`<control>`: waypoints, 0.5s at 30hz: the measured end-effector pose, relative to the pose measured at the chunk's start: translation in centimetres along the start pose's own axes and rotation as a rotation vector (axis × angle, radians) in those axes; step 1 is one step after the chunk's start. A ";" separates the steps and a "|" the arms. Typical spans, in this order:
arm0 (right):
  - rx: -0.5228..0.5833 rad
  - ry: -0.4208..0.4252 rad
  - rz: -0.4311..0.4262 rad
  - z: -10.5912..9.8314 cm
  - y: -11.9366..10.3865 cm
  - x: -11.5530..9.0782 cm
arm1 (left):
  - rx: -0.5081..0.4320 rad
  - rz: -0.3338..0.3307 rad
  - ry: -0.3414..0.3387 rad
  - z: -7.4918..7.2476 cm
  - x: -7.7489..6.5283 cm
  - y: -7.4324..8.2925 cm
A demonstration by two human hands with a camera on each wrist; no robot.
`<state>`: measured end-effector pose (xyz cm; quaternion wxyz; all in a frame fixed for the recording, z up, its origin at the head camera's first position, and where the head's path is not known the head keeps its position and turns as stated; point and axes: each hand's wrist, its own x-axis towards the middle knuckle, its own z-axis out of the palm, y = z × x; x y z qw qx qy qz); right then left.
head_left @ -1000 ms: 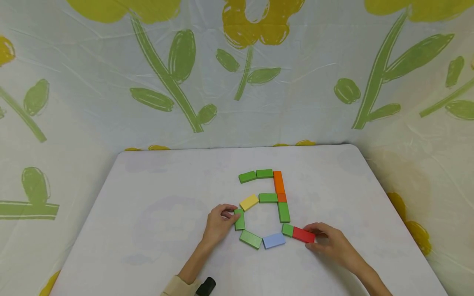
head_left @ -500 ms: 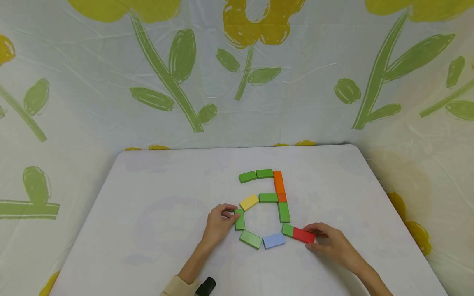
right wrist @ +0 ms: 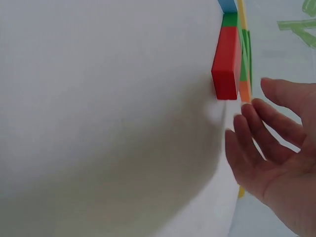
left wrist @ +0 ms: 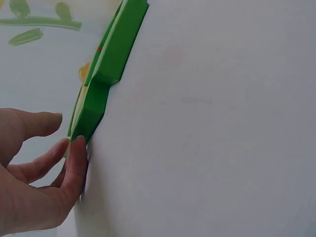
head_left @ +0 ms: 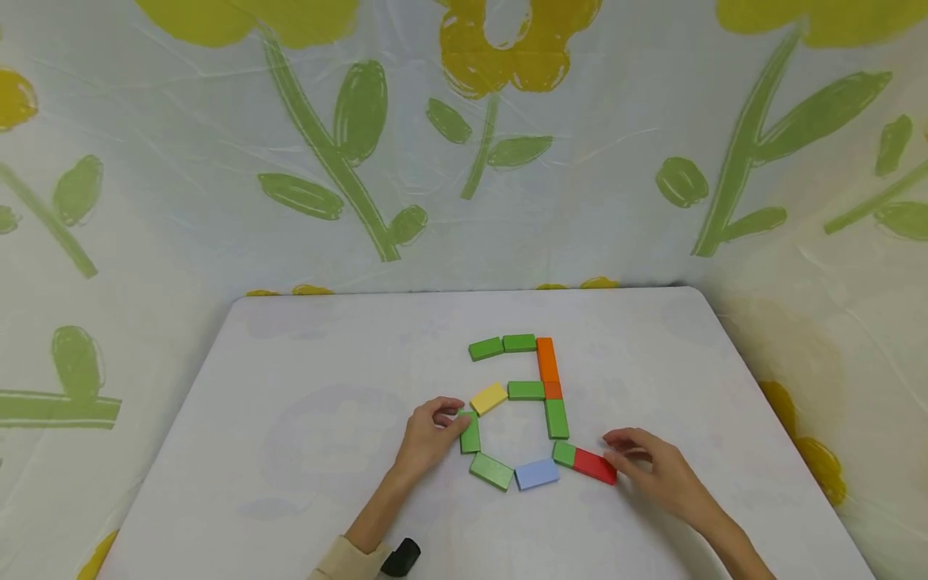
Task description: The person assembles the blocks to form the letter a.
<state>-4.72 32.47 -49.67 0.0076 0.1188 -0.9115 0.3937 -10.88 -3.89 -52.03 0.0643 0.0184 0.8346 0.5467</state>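
Beside the green block (head_left: pixel 470 433) at the left of a figure of coloured blocks, my left hand (head_left: pixel 428 435) rests with fingertips against the block's end. Its thumb (left wrist: pixel 47 122) stands slightly off the block in the left wrist view. Over at the right, my right hand (head_left: pixel 656 467) hovers near the outer end of the red block (head_left: pixel 596 466). Its fingers (right wrist: pixel 271 126) are spread and loosely curved, with nothing between them. The red block meets a short green block (head_left: pixel 564 453). A blue block (head_left: pixel 537 474) and a light green block (head_left: pixel 491 471) line the near side.
Behind these lie a yellow block (head_left: pixel 489 398), an orange block (head_left: pixel 548 360) and several green blocks, flat on the white table (head_left: pixel 319 362). A flower-printed cloth (head_left: pixel 580 225) surrounds the table. A small black object (head_left: pixel 401 557) sits by the left sleeve (head_left: pixel 350 560).
My right hand has let go of the red block and lifted slightly off its end. The left hand has stayed beside the green block. The whole head view has shifted a little.
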 end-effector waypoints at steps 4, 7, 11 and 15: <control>-0.096 0.109 -0.078 -0.7 0.5 0.6 | 0.019 0.001 0.008 -1.0 0.7 0.3; -0.145 0.187 -0.171 -1.4 0.9 1.2 | 0.039 0.018 0.028 -2.1 1.3 0.6; -0.201 0.255 -0.295 -2.4 1.6 2.0 | 0.088 0.057 0.063 -3.9 2.2 0.9; -0.257 0.299 -0.392 -3.6 2.5 2.9 | 0.159 0.089 0.094 -5.7 3.1 1.0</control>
